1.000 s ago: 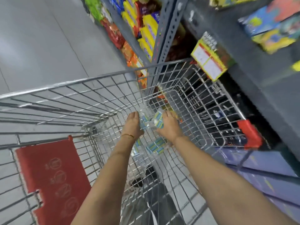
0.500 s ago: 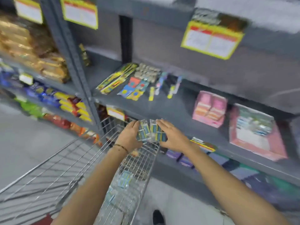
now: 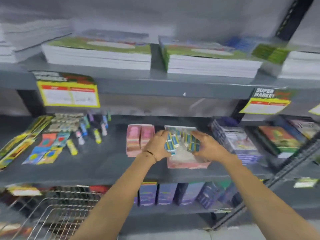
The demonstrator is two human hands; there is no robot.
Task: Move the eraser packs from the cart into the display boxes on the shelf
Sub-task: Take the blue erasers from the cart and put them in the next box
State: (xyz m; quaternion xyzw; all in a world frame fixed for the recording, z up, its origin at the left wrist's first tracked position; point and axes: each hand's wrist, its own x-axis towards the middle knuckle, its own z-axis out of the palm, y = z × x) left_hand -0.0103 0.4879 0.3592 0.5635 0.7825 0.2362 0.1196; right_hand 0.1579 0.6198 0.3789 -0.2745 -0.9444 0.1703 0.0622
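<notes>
Both hands hold a bundle of eraser packs [image 3: 180, 142], clear wrappers with blue and yellow labels, between them. My left hand [image 3: 156, 146] grips the bundle's left side and my right hand [image 3: 206, 147] grips its right side. The bundle hangs just above an open pink display box [image 3: 187, 162] on the grey middle shelf [image 3: 97, 163]. A second pink display box [image 3: 138, 139] stands just left of my left hand. The wire cart [image 3: 57, 217] shows at the bottom left; its contents are too blurred to tell.
Glue sticks and small toy cards [image 3: 48, 148] lie on the shelf's left part. Dark boxed goods [image 3: 237, 141] sit right of the pink box. Stacks of notebooks [image 3: 103, 54] fill the shelf above. Purple boxes [image 3: 166, 194] line the shelf below. Yellow price tags [image 3: 69, 96] hang from the shelf edge.
Both hands lifted the eraser packs out of the cart, carried them up and right to the shelf, and now hold them over the open pink box. The view swung from cart to shelf.
</notes>
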